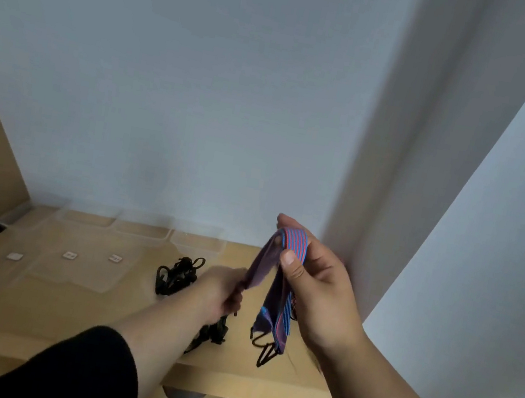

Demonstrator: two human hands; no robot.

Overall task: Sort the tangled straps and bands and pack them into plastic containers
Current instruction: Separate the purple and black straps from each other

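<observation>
My right hand [315, 291] holds a red-and-blue striped elastic band [291, 248] looped over its fingers, thumb pressing on it, above the wooden shelf top. The band hangs down to black metal hooks [265, 350]. My left hand [221, 291], blurred, grips another part of the same band at its lower left. A tangle of black straps [177, 276] lies on the shelf behind my left hand. More black straps [211, 332] lie under my left wrist.
Three clear plastic containers [141, 227] stand in a row against the white wall. Clear flat lids [69, 265] with small white labels lie in front of them on the wooden shelf top [78, 314]. A wall corner rises at the right.
</observation>
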